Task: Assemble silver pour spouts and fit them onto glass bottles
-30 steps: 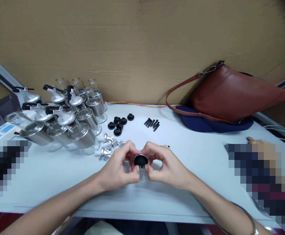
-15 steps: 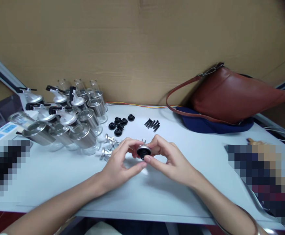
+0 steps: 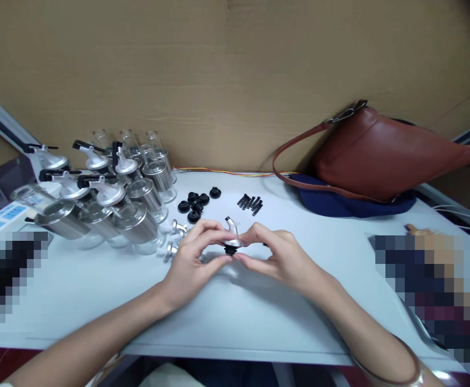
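Note:
Between my two hands, above the table, is a silver pourer stopper [image 3: 232, 243] with a black ribbed plug pointing down and its spout up. My left hand [image 3: 198, 252] pinches it from the left, thumb low by the plug and fingers on the metal cap. From the other side my right hand [image 3: 280, 255] grips it, thumb tip near the plug's bottom. Partly covered by my left hand, several silver pourer tops [image 3: 172, 250] lie on the table. Farther back sit several black ribbed plugs [image 3: 193, 216], and right of them a group of small black pieces [image 3: 250, 202].
At left stand several glass bottles with metal sleeves [image 3: 138, 223], some topped with silver pourers. A white power strip [image 3: 7, 215] lies beside them. A brown bag [image 3: 372, 156] rests on a dark blue cap [image 3: 351, 207] at back right. Cardboard [image 3: 227, 80] backs the table [image 3: 219, 322].
The pourer stopper has been tilted upright: its spout now shows on top and the plug points down. Both hands stay on it, shifted slightly left.

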